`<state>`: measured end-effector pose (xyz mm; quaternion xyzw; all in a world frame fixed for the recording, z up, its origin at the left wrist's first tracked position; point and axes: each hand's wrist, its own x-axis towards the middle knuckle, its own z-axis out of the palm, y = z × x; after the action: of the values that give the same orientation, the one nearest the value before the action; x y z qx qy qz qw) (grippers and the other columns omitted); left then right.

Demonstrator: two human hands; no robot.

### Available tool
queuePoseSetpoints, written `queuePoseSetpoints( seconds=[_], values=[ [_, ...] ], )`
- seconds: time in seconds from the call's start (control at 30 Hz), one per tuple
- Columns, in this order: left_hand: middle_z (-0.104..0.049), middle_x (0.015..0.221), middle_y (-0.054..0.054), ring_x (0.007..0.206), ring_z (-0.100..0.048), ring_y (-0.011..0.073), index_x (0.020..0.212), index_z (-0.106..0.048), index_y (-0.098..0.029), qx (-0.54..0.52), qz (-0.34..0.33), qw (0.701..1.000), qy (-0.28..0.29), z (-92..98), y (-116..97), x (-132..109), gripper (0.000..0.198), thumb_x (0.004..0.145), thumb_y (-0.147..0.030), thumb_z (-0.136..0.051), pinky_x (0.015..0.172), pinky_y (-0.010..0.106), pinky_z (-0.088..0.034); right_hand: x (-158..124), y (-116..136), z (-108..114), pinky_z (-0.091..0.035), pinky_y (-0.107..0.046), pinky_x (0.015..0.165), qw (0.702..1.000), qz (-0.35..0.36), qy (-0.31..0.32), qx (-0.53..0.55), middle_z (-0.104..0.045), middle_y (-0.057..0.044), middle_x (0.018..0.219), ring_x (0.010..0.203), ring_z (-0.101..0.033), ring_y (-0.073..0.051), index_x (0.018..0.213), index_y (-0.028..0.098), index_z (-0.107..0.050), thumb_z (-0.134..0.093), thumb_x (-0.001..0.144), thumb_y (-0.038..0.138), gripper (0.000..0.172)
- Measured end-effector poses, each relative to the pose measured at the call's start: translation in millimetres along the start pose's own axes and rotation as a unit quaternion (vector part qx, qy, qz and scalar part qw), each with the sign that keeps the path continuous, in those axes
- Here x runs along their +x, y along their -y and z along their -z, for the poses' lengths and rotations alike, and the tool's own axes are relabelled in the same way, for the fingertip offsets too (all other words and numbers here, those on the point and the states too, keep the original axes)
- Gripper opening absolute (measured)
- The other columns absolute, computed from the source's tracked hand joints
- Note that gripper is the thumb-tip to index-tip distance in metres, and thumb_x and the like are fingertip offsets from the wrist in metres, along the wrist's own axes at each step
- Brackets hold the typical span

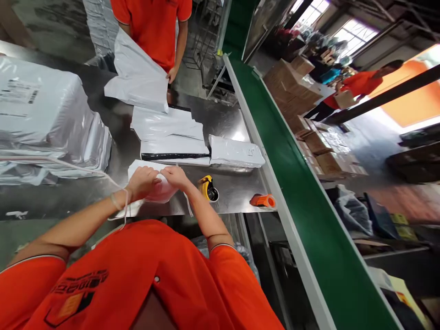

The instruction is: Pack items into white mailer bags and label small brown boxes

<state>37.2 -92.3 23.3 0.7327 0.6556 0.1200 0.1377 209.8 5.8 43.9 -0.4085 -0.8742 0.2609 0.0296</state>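
Head-worn view — forward and down, close above the left hand [142, 182] and right hand [176, 176]

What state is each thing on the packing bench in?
Left hand, flat on white mailer
Right hand, on same mailer
white mailer, bunched under both hands
Yellow tape dispenser, resting on steel table
Orange tool, lying on table
Filled white mailer, lying flat
Co-worker's hand, holding up another mailer

Left hand [142, 182]: holds a white poly mailer [135, 208] on the steel table [237, 195]
Right hand [175, 176]: holds the same mailer, just beside the left hand
Nearby: yellow tape dispenser [207, 189], right of the right hand
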Motion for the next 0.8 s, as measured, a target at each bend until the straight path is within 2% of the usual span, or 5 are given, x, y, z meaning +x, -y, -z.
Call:
queuePoseSetpoints(
  seconds=[0.17,0.37,0.53,0.63,0.8],
  values=[
    [-0.078,0.095,0.016,0.091,-0.072,0.0304,0.089,-0.078,-0.017,-0.017,0.027,0.999,0.012,15.6,8.3,13.5,0.039,0.113,-0.037,-0.055,0.08,0.041,-0.046,-24.8,-36.9,-16.2,-0.048,-0.043,0.109,0.957,0.057,-0.284,0.025,-0.082,-0.012,0.127,0.125,-0.069,-0.03,0.13,0.023,-0.086,-0.07,0.111,0.034,0.027],
    [-0.08,0.097,0.018,0.096,-0.075,0.0355,0.095,-0.084,-0.018,-0.017,0.054,0.998,0.036,12.2,3.0,12.3,0.043,0.113,-0.04,-0.051,0.086,0.044,-0.053,-27.2,-26.5,-55.6,-0.039,-0.038,0.098,0.981,0.056,-0.184,-0.019,-0.082,-0.008,0.113,0.113,-0.065,-0.025,0.106,0.022,-0.085,-0.072,0.114,0.03,0.017],
    [-0.065,0.165,0.026,0.16,-0.053,0.052,0.161,-0.071,-0.021,0.052,0.022,0.996,-0.069,9.2,7.2,9.1,0.06,0.106,-0.045,-0.068,0.127,0.07,-0.041,-18.8,-3.7,-50.7,-0.035,-0.036,0.091,0.992,-0.002,-0.124,-0.013,-0.074,-0.004,0.091,0.102,-0.06,-0.023,0.084,0.02,-0.077,-0.06,0.118,0.027,0.038],
    [-0.065,0.167,0.026,0.16,-0.054,0.0488,0.175,-0.056,-0.02,0.072,0.006,0.997,-0.01,12.3,15.1,17.9,0.065,0.114,-0.042,-0.053,0.132,0.073,-0.034,-13.7,1.1,-45.3,-0.039,-0.036,0.095,0.994,0.011,-0.105,0.012,-0.073,-0.003,0.093,0.104,-0.06,-0.022,0.084,0.019,-0.075,-0.055,0.118,0.025,0.04],
    [-0.073,0.151,0.026,0.138,-0.068,0.0463,0.16,-0.069,-0.015,0.109,0.011,0.992,0.066,19.9,23.6,30.9,0.061,0.118,-0.049,-0.04,0.117,0.065,-0.048,-23.1,-69.3,-31.1,-0.049,-0.034,0.112,0.953,-0.042,-0.246,0.17,-0.072,-0.009,0.136,0.133,-0.06,-0.022,0.12,0.018,-0.078,-0.072,0.103,0.022,0.018]
  ],
)
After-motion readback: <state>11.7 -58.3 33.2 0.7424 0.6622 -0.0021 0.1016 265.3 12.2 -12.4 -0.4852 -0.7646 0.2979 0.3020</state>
